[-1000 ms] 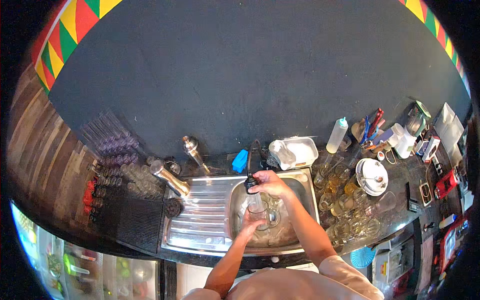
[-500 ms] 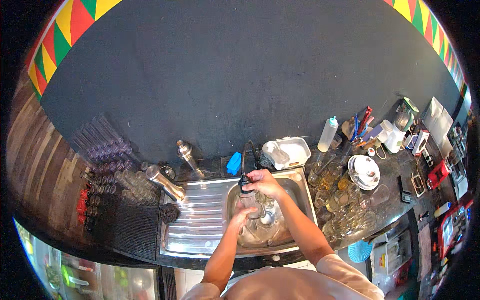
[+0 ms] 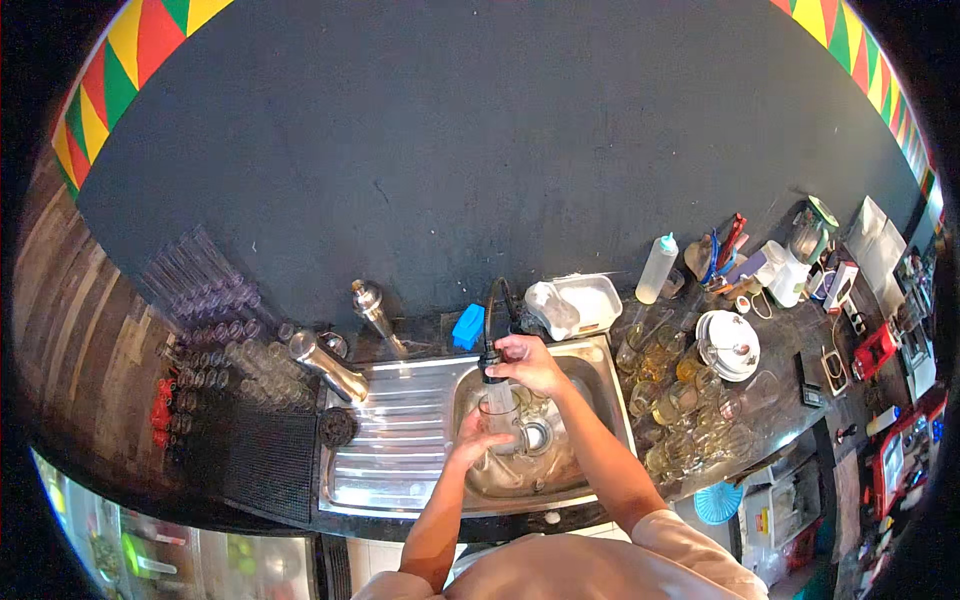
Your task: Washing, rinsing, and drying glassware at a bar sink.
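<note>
My right hand [image 3: 532, 366] is closed around the black spray head of the faucet [image 3: 490, 362]. Its dark curved neck rises behind the sink [image 3: 618, 400]. From the spray head a pale stream of water falls into a clear glass [image 3: 503, 418]. My left hand [image 3: 474, 440] wraps the glass from the left, thumb across its near side, and keeps it tilted over the basin. Beyond the glass, more clear glassware [image 3: 538, 402] lies in the basin, partly hidden by my right forearm. The round drain [image 3: 536, 436] shows to the right of the glass.
Left of the basin is a ribbed drainboard [image 3: 400, 450] with a dark scrubber [image 3: 338, 427] and steel shaker [image 3: 328, 366]. Rows of glasses [image 3: 265, 370] stand farther left. Used glasses [image 3: 690, 430] and stacked white plates [image 3: 728, 345] crowd the right counter. A blue sponge [image 3: 469, 327] sits behind.
My left hand has shifted slightly left, and the glass now sits lower under the spray head with its rim more visible. My right hand stays on the spray head.
</note>
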Motion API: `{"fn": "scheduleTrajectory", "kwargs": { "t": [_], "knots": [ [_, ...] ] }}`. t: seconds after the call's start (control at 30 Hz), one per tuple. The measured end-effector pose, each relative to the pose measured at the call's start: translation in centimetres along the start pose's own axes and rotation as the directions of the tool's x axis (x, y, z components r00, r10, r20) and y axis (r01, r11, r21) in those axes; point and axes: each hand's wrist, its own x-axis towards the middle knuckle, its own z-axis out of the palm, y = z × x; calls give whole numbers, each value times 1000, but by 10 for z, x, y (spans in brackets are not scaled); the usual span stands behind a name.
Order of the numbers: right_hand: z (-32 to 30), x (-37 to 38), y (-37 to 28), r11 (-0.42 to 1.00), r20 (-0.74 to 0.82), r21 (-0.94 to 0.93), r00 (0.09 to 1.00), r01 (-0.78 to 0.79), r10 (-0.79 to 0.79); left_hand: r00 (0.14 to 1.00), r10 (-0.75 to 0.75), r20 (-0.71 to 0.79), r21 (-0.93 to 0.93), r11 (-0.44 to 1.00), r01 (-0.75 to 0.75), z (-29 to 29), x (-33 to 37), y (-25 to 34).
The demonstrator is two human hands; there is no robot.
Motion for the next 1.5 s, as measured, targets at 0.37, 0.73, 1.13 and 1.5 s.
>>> {"fn": "scheduleTrajectory", "kwargs": {
  "t": [0.37,0.73,1.13,1.5],
  "knots": [
    [-5,2,15,995,16,-97,1000,-16,17,990,-67,-123,51,996,74,0,2,-4],
    [-3,-6,20,999,-3,-36,1000,0,0,976,-170,-139,-268,955,128,-19,2,-54],
    [-5,-7,20,1000,69,20,998,-3,2,818,-566,-98,-543,720,433,-8,-7,-102],
    [4,-4,33,995,11,-101,1000,-4,5,873,-429,-231,-217,898,384,0,-5,-99]
  ]
}}
